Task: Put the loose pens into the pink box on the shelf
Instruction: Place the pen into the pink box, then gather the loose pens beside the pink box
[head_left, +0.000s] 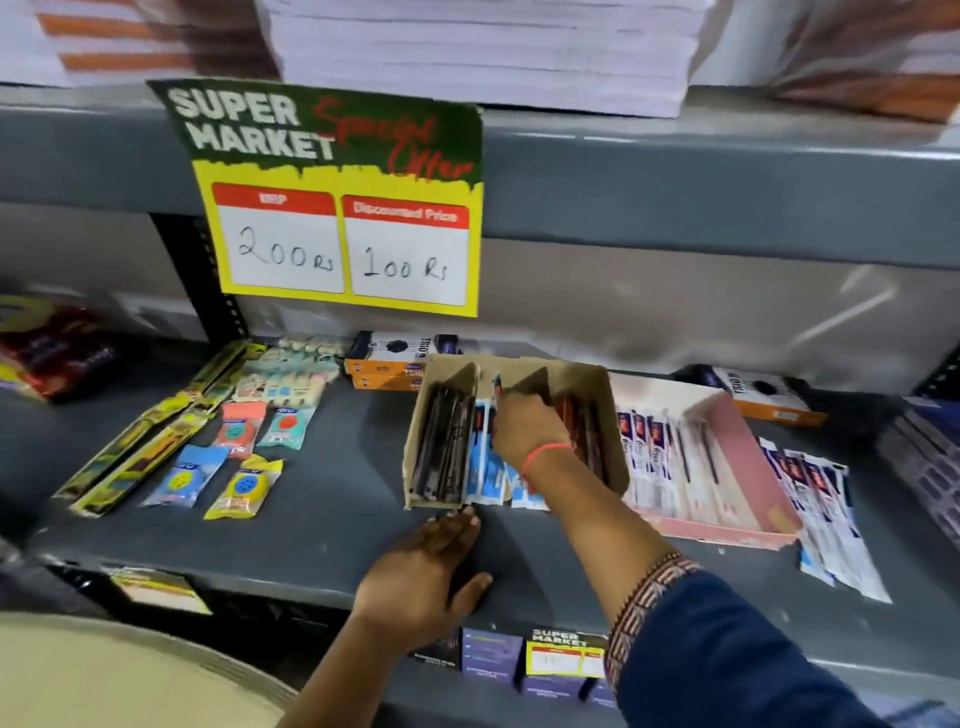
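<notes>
Right hand hides brown box middle; grip unclear

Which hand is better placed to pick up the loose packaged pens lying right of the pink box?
Right. The right hand is up in the brown divided box beside the pink box, nearer the loose pens. The left hand rests flat on the shelf, farther away.

Two hands, one pink box, one brown divided box, four round packets.
</notes>
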